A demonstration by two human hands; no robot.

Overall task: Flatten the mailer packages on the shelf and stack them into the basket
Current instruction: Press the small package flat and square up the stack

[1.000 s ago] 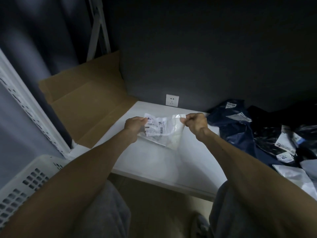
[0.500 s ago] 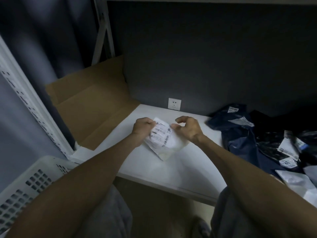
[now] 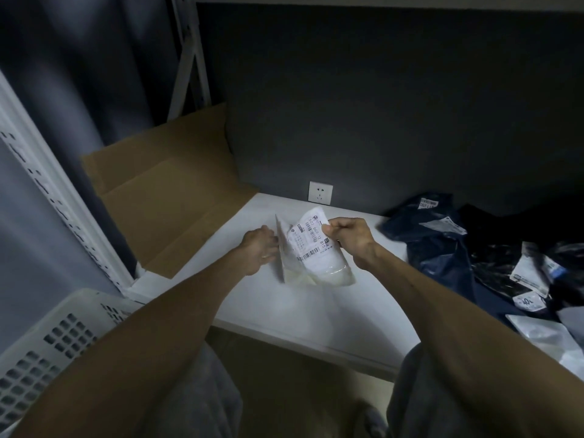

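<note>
While both hands pinch it, mailer (image 3: 316,251) stands between.

**Shipping labels on the mailers, mostly too dim or small to read**

The white mailer (image 3: 328,267) carries a printed shipping label (image 3: 308,241) with a barcode along its lower edge and large digits that read roughly "607 17" and "815". Its finer lines of print cannot be made out, and the right hand (image 3: 350,238) covers the label's upper right corner. In the pile at the right of the shelf (image 3: 316,314), a curled white label (image 3: 529,301) shows what looks like "40". The two labels (image 3: 427,203) on the dark blue mailer (image 3: 442,260) and the label (image 3: 531,270) on the black mailer (image 3: 496,263) show only blurred print.
</note>
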